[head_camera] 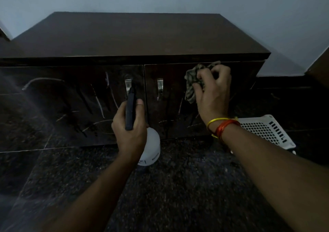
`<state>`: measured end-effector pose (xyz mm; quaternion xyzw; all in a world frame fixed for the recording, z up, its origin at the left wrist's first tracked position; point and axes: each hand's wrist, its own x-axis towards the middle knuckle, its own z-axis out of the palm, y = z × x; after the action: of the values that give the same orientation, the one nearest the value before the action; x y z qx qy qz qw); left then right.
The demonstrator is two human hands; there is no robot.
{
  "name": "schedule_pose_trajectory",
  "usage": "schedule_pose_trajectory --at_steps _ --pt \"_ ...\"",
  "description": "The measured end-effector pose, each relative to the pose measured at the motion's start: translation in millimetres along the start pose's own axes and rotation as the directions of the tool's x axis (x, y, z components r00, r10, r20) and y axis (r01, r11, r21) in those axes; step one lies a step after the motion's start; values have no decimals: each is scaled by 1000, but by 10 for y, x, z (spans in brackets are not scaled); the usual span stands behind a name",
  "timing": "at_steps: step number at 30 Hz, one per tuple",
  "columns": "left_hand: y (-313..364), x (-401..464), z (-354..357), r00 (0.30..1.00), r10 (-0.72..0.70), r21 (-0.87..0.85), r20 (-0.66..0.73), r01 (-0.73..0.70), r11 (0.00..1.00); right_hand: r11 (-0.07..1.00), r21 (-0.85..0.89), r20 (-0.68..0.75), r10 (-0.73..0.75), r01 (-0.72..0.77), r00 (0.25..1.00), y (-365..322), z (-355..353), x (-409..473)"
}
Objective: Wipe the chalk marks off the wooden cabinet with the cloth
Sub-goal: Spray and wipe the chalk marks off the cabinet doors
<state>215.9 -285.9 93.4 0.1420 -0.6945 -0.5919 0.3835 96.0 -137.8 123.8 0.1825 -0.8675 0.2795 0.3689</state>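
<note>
The right hand [212, 91] grasps a bunched cloth [193, 82] in curled fingers [199, 87] and holds it against, or just in front of, the upper part of the cabinet's [135, 35] right door; whether it presses on the wood I cannot tell. The left hand [129, 124] is clenched round the dark trigger head of a white spray bottle [151, 149], its nozzle pointed toward the left door. Pale chalk marks [99, 103] streak that left door, with fainter lines low on the right one. The cloth looks soft, light and limp, so it should crumple to any shape; wadding it into the palm with a flat pad of fabric under the fingers would likely give the firmest rub. The door faces look glossy, so a damp cloth may slide easily. A white basket [267, 132] lies on the floor at the right.
</note>
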Motion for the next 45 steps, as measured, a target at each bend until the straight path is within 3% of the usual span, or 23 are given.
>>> schedule_pose_trajectory --at_steps 5,11,14,19,25,31,38,45 --pt "-50 -67 17 999 35 -4 -12 -35 999 1000 20 -58 18 -16 998 -37 108 -150" --pt "-126 -198 -43 1000 17 -5 17 -17 1000 997 -13 182 -78 81 980 68 315 -553" --pt "-108 -201 -38 999 34 9 30 -35 999 997 72 134 -51 41 990 -23 250 -410" --pt "-152 -159 -6 998 44 -10 46 -44 999 990 80 33 -120 117 992 -225 211 -180" --pt "-120 -202 21 998 29 -22 62 -28 999 998 32 206 -55 49 977 27 389 -604" --pt "-100 -190 66 994 38 -8 103 -38 999 997 73 18 12 -14 1000 18 165 -212" --pt "-99 -238 130 989 70 -32 130 -67 997 995 -54 66 87 -83 994 422 94 -379" --pt "-171 -208 182 989 67 -49 132 -61 997 988 56 -112 148 -142 983 480 -27 -92"
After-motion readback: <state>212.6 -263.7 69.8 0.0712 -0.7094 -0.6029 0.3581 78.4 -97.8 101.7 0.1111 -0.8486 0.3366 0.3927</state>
